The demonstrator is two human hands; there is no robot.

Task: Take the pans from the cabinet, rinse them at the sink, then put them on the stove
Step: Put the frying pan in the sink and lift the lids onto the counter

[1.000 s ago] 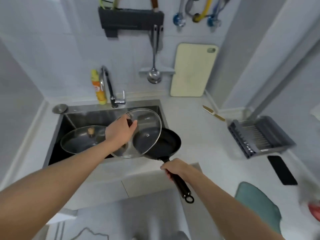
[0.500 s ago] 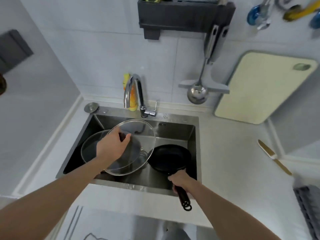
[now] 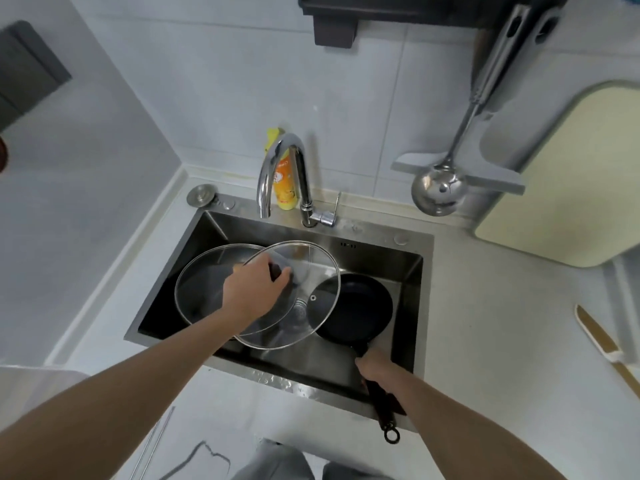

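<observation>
A black frying pan (image 3: 360,311) sits low inside the steel sink (image 3: 420,306), on its right side. My right hand (image 3: 375,368) grips its black handle at the sink's front edge. My left hand (image 3: 254,289) holds a glass lid (image 3: 311,271) by its dark knob, tilted over the middle of the sink and overlapping the pan's left rim. Behind and left of it a second glass lid (image 3: 201,282) rests in the sink over a dark pan, which is mostly hidden. The chrome faucet (image 3: 277,174) arches over the sink's back.
A yellow and orange dish soap bottle (image 3: 284,188) stands behind the faucet. A ladle (image 3: 438,192) and a pale cutting board (image 3: 568,188) hang or lean at the right wall. A knife (image 3: 606,348) lies on the white counter (image 3: 502,341) at the right.
The view has moved in over the sink. The frying pan went from above the counter edge down into the sink, and the lid in my left hand moved over the sink's middle.
</observation>
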